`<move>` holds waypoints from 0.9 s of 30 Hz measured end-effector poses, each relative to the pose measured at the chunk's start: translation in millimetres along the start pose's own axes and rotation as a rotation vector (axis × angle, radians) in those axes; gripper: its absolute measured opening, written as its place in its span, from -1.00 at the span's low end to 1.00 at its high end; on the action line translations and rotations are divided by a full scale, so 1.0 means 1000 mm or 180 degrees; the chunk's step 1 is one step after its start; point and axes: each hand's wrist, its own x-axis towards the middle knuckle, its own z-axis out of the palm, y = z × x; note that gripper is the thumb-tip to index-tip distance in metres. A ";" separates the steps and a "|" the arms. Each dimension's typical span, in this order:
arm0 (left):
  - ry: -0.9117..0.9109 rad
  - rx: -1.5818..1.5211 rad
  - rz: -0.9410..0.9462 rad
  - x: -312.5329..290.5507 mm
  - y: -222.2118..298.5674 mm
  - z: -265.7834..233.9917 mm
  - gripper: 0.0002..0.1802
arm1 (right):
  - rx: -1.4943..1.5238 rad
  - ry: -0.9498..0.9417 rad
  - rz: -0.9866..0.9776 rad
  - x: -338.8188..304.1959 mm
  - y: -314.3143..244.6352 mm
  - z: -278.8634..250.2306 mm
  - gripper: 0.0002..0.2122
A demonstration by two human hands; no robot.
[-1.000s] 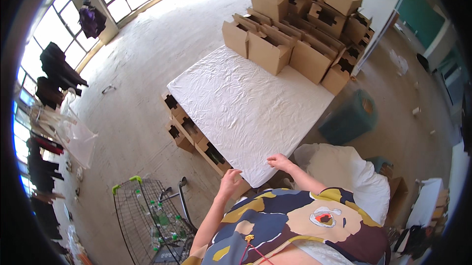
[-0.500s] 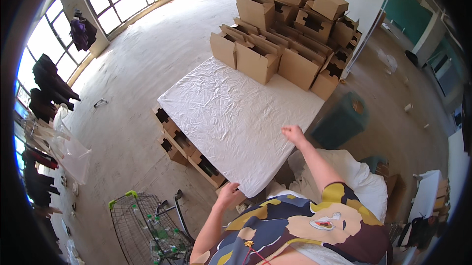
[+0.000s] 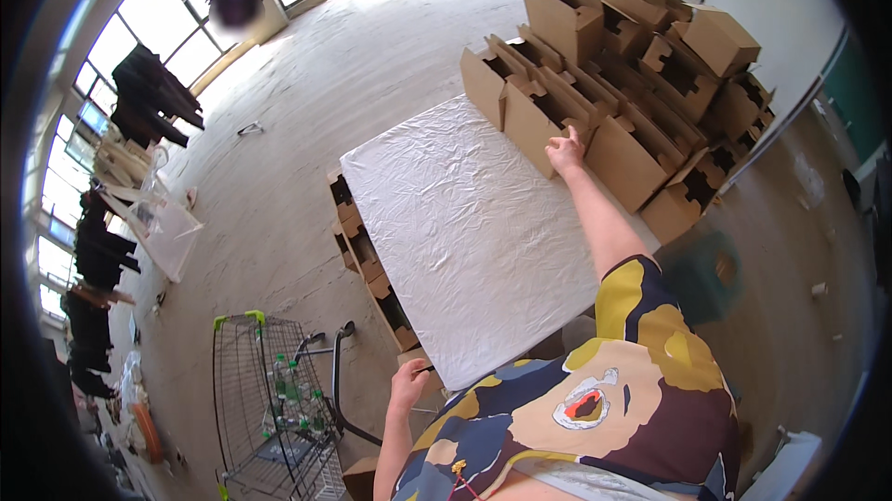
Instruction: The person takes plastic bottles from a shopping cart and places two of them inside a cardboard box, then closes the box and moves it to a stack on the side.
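A white, wrinkled cloth covers the table (image 3: pixel 474 241) in front of me. My right hand (image 3: pixel 565 152) reaches over its far right part, at the near side of an open cardboard box (image 3: pixel 532 134). Its index finger is stretched up near the box's rim; whether it touches the cardboard I cannot tell. At the table's near left corner is my left hand (image 3: pixel 409 385), closed with its fingertips together. A short, thin dark thing sticks out from them, too small to name.
Several open cardboard boxes (image 3: pixel 632 162) crowd the table's far right side. More boxes (image 3: pixel 358 241) sit below its left edge. A wire shopping cart (image 3: pixel 279 399) with plastic bottles stands at the near left. A green bin (image 3: pixel 697 278) is on the right. Dark clothes (image 3: pixel 149 97) hang by the windows.
My right hand has moved from the table's right edge forward to the cardboard boxes. My left hand stays by the near left corner, a thin dark thing now showing at its fingertips. The view has shifted.
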 end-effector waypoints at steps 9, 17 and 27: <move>0.0332 -0.0331 -0.0152 -0.009 0.027 -0.002 -0.65 | 0.1199 -0.0039 -0.0878 -0.027 -0.013 -0.012 -0.75; 0.1263 -0.0560 0.0940 0.041 0.113 -0.027 -0.74 | 0.2096 -0.0920 -0.1394 -0.232 -0.028 -0.091 -0.83; 0.0775 -0.0706 0.1227 0.070 0.153 -0.035 -0.78 | 0.2658 -0.1558 -0.0888 -0.317 -0.034 -0.132 -0.82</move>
